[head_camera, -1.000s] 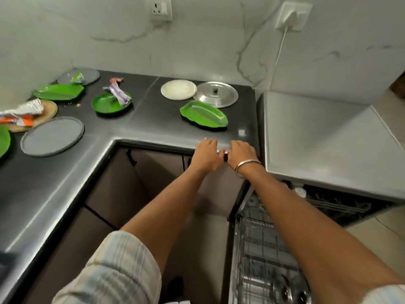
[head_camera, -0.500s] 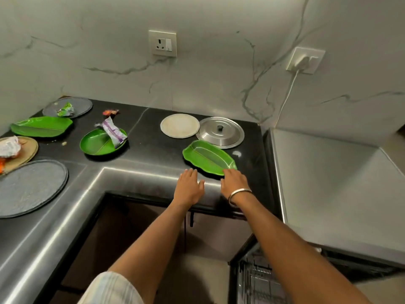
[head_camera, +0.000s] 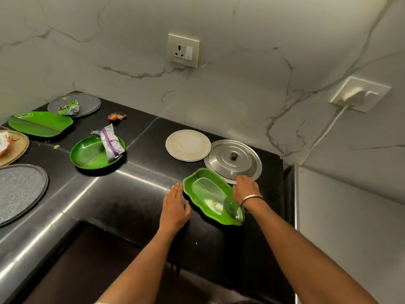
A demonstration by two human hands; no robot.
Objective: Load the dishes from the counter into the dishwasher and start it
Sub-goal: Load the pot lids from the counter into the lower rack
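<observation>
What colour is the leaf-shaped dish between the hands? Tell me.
Bright green, with a thin centre line; the head view shows the leaf-shaped dish best.

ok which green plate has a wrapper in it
The round green plate, left of the white plate; a purple wrapper lies in it. The other two are leaf-shaped and bare.

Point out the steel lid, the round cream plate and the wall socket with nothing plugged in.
steel lid [head_camera: 228, 162]: head view, domed top left of knob.
round cream plate [head_camera: 188, 145]: head view, centre.
wall socket [head_camera: 183, 50]: head view, faceplate middle.

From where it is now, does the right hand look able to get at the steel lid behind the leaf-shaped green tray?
Probably yes. The right hand is at the green tray's far edge, right beside the steel lid, with nothing between them. The lid's knob is uncovered.
</observation>
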